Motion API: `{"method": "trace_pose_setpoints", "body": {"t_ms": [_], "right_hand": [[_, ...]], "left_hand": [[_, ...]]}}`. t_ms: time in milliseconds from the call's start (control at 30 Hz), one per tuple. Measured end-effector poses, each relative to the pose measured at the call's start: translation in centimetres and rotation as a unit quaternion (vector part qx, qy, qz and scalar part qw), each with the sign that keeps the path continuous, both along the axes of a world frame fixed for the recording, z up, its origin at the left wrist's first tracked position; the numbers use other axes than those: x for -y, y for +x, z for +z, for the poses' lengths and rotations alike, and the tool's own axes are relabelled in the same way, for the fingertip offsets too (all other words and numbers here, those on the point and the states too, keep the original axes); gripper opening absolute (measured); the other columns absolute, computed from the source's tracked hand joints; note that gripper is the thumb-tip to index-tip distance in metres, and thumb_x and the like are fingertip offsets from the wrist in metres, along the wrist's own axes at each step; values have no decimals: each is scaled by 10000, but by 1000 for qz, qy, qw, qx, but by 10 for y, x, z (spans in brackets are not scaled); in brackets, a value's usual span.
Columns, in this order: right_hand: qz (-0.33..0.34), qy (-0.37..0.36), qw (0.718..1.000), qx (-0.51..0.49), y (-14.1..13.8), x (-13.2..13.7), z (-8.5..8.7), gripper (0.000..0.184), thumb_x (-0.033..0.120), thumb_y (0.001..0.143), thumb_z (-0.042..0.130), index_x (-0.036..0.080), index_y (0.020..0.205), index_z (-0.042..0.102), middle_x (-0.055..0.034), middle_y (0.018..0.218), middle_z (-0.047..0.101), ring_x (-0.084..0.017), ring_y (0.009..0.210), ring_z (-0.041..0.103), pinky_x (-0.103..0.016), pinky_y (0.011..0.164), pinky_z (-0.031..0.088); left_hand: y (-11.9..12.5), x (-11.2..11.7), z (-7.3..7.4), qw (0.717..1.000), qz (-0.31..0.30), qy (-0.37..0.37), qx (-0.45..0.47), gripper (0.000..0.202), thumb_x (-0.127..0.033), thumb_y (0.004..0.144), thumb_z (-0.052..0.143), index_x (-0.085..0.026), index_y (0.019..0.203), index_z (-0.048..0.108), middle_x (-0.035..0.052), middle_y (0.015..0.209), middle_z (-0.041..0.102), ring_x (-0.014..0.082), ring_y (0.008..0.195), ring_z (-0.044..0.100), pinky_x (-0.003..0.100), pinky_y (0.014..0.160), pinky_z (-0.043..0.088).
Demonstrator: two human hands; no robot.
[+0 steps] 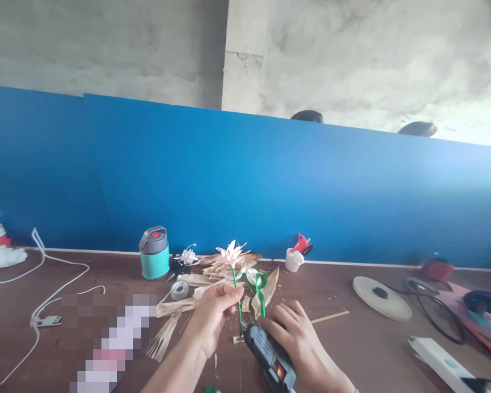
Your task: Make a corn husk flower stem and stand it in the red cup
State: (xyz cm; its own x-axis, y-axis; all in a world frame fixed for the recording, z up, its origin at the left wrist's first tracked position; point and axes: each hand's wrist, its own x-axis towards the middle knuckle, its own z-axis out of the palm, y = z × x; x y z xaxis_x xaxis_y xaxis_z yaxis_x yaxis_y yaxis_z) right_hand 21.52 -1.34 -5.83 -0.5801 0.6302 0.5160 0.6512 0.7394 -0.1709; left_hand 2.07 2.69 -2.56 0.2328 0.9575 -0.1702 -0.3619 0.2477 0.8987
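My left hand (219, 311) pinches the green-wrapped stem of an artificial flower (232, 254) with pale, pointed petals, holding it upright above the table. In my right hand (292, 335) is a black glue gun (268, 355), its nozzle at the lower part of the stem; whether it touches cannot be made out. Behind the stem a green tape (261, 295) curls down from its roll. Dried corn husks (207, 279) lie spread around and behind the flower. The grip of the glue gun is partly hidden by my fingers.
A teal jar (154, 265), a clear tape roll (179, 290) and a white cup (294, 261) with pens stand towards the blue partition (213, 180). White cables (65, 284) run at left. At right are a round lid (376, 305), a power strip (442, 360) and a thin stick (329, 316).
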Motion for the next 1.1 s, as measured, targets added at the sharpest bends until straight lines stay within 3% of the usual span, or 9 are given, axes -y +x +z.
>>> {"method": "trace_pose_setpoints", "body": {"t_ms": [1100], "right_hand": [[6,-12,1000,-10,-1,1,1,476,521,919,267,203,1147,538,-57,816,517,-220,741,470,-347,696,323]], "left_hand": [[1,0,2,1000,-1,-8,14,420,-409,504,846,-174,486,498,-48,500,432,97,537,323,253,569,242]]}}
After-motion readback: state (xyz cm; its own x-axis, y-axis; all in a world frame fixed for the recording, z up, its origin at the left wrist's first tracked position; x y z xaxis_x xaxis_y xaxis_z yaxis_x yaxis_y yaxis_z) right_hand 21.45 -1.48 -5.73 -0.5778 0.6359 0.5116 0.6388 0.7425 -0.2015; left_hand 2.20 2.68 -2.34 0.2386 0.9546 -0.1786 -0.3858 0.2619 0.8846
